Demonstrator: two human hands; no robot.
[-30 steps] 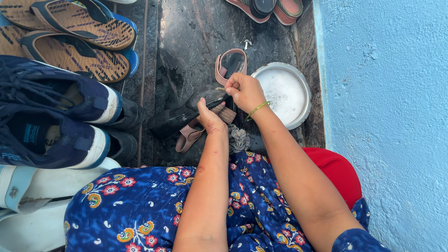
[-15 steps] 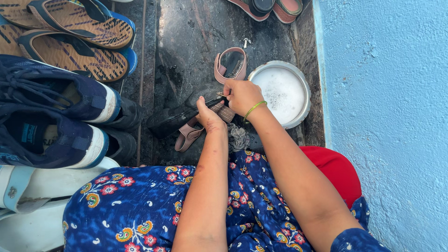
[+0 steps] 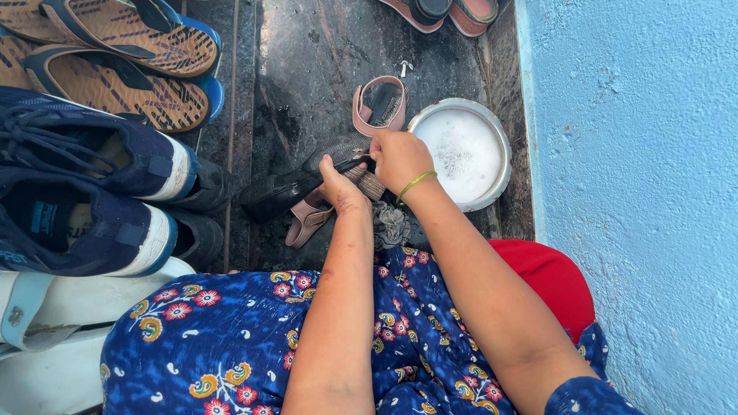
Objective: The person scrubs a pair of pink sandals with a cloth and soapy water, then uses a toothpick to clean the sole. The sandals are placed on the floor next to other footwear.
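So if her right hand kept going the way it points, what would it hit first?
The right hand points up and slightly left, so it would probably meet the pink sandal first; the metal bowl sits just to its right.

Right hand (image 3: 400, 159) has slid left and nearer along the dark wet sandal with pink straps (image 3: 307, 184): a second ago it sat farther out, clear of the left hand (image 3: 340, 192); now the two hands are almost touching over the sandal's heel end. Thin tool at the right fingertips showed half a second ago; now hidden under the fist. Left hand barely moved. Whole view drifted slightly, so the round white metal bowl of soapy water (image 3: 492, 131) sits a touch higher in frame.
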